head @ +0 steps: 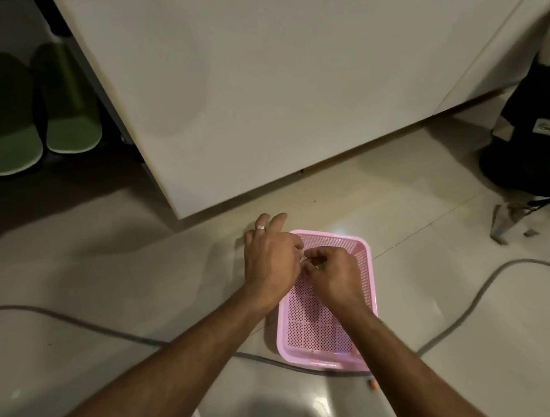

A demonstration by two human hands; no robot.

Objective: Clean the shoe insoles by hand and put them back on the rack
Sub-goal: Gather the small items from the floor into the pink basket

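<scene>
Both forearms enter from the bottom edge and converge over a pink perforated basket point(320, 328) that sits on the pale tiled floor point(131, 283). Left hand point(268, 258) hovers at the basket's far left corner, ring on one finger, outer fingers extended and spread; its thumb and forefinger meet the right hand, though whether they pinch anything cannot be told. Right hand point(332, 272) lies over the basket's far half with fingers curled inward, pinching a small object point(318, 265) too small to identify, held between the two hands just above the mesh.

A grey cable point(475, 297) runs across the floor, passing just beside the near end of the basket. Beyond the hands stands a large white cabinet point(243, 85). At far left, well apart from both hands, two green insoles point(43, 110) lie side by side on a dark shelf of the rack point(75, 161). At far right stands a black appliance point(539, 129) with a crumpled grey scrap point(504, 221) on the floor near its base.
</scene>
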